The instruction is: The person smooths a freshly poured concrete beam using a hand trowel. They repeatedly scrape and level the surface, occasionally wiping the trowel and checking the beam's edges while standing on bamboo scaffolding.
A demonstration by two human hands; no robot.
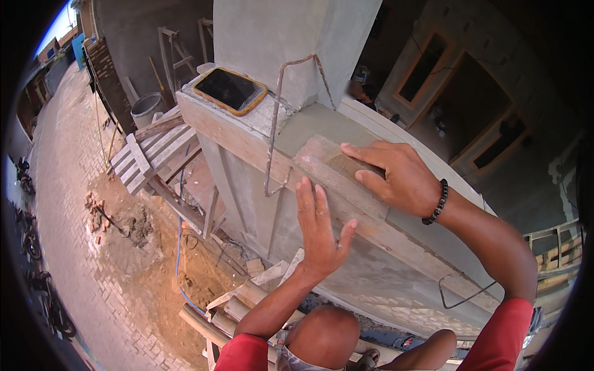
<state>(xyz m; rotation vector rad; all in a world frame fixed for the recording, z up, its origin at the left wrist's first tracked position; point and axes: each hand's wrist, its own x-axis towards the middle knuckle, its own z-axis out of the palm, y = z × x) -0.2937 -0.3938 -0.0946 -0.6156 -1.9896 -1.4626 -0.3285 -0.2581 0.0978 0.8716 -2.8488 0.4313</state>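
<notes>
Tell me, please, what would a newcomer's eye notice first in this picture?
Probably first the hands in the middle: the right hand, with a dark bracelet, is on a flat block on top of the ledge, and the left hand appears to rest against the plank along its side. Then the phone in its yellow case, lying beside the pillar, and the bent metal rod between it and the hands.

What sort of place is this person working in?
Likely a building site beside a paved lane: there's damp-looking mortar atop the wall, loose sand on the ground and a rough slatted wooden stand.
</notes>
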